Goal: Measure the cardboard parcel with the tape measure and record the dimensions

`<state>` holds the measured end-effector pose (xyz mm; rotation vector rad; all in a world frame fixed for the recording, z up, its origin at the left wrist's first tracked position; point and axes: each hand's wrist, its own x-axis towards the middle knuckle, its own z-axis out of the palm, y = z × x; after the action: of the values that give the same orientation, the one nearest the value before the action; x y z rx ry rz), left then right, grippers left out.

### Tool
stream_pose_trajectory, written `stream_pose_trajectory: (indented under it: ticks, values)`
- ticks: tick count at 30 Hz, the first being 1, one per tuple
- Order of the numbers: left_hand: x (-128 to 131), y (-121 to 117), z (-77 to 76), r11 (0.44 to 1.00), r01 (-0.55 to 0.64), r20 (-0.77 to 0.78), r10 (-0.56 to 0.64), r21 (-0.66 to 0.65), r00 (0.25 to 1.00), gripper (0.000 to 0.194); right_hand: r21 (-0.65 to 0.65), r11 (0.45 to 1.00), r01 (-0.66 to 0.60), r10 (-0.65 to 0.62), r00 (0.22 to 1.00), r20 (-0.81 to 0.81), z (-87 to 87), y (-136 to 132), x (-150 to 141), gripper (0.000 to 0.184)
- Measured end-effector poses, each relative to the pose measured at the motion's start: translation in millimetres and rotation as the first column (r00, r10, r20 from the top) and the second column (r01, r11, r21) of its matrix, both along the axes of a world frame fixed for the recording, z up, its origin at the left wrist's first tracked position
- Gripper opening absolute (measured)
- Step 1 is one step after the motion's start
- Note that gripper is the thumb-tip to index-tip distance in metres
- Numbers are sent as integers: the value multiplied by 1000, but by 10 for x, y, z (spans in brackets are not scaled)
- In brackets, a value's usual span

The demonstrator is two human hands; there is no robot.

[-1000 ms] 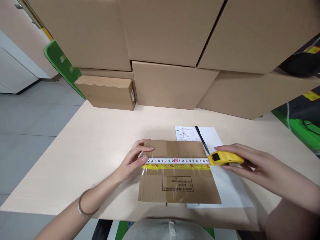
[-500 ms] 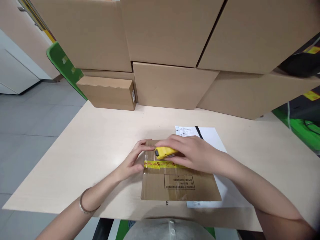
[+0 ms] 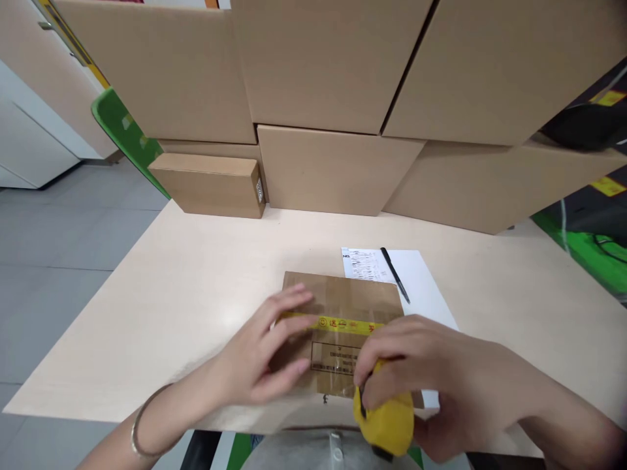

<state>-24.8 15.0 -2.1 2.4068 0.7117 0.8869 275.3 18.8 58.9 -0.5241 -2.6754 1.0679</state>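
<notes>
A brown cardboard box lies flat near the front of the table, with a strip of yellow printed tape across its top and a printed black frame below. My left hand is over the box's left side with its fingers spread and nothing in them; whether the fingertips touch the box I cannot tell. My right hand grips a yellow tape measure at the box's front right corner, close to my body. Its black parts show; no pulled-out blade is visible.
White paper with handwriting lies partly under the box, and a black pen rests on it. A smaller closed carton stands at the back left. Large cartons form a wall along the table's far edge.
My right hand has carried the tape measure from the box's yellow tape strip towards me and right. My left hand has moved from the box's left edge over its top, fingers spread.
</notes>
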Motion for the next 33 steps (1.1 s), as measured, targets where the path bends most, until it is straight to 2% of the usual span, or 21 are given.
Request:
stream_pose_trajectory:
  ticks: [4,7,11,15,19,22,25,28,33]
  values:
    - [169,-138,-12,991,134,-72,-132,20,989,36,-34,999,7,-5,998,61,-86,-89,-57,38]
    - [205,-130,-89,978,174,-131,-159,113,979,40,1,998,65,-65,997,46,-62,28,-73,38]
    - [189,-98,-70,944,231,-291,-158,235,944,45,-15,995,94,-94,996,4,-22,369,-39,38]
    - [200,-116,-5,910,267,-417,-120,316,901,48,-41,992,121,-122,992,-10,-64,813,15,40]
    - [215,-139,-20,905,270,-453,-99,330,886,51,-26,975,219,-220,975,-36,-152,1241,68,35]
    - [214,-141,-43,911,264,-445,-104,316,889,52,-25,960,280,-281,959,-44,-229,1429,85,37]
    - [216,-135,-47,919,259,-443,-107,298,890,54,-26,963,269,-270,962,-34,-269,1471,88,38]
    - [226,-130,-35,916,257,-432,-106,307,895,54,0,960,280,-280,960,-16,-209,1413,110,37]
    - [214,-130,-54,912,229,-359,-98,341,928,62,59,962,265,-266,964,-4,-5,1073,134,38]
